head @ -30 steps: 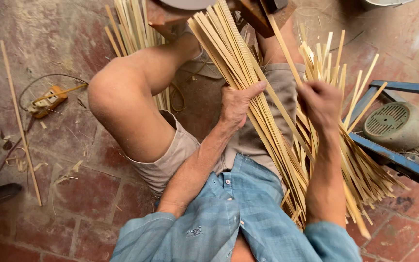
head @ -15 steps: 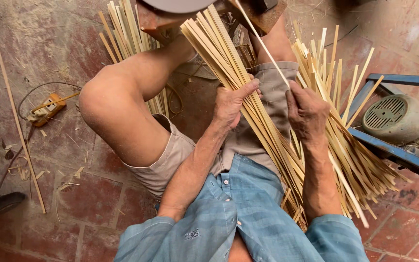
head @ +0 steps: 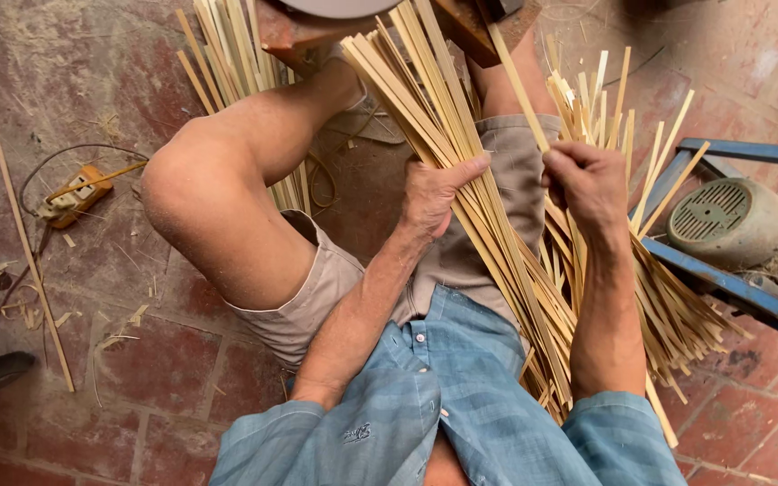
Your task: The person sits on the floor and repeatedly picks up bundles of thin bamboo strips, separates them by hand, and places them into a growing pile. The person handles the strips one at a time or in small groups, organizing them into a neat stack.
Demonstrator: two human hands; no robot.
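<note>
Left grip (head: 438,191) is clamping the bundle of bamboo strips (head: 461,171) across my lap — right grip (head: 587,184) is pinching one single strip (head: 517,85) just beside it.

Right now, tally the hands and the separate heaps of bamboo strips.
Hands: 2, left hand and right hand
Strip heaps: 3, lap bundle, right pile, far pile
Total: 5

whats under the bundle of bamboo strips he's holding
Under the bundle of bamboo strips held by the left hand lie the shorts on the right thigh and more loose strips. The floor beneath is covered. The right hand grips a single strip.
</note>
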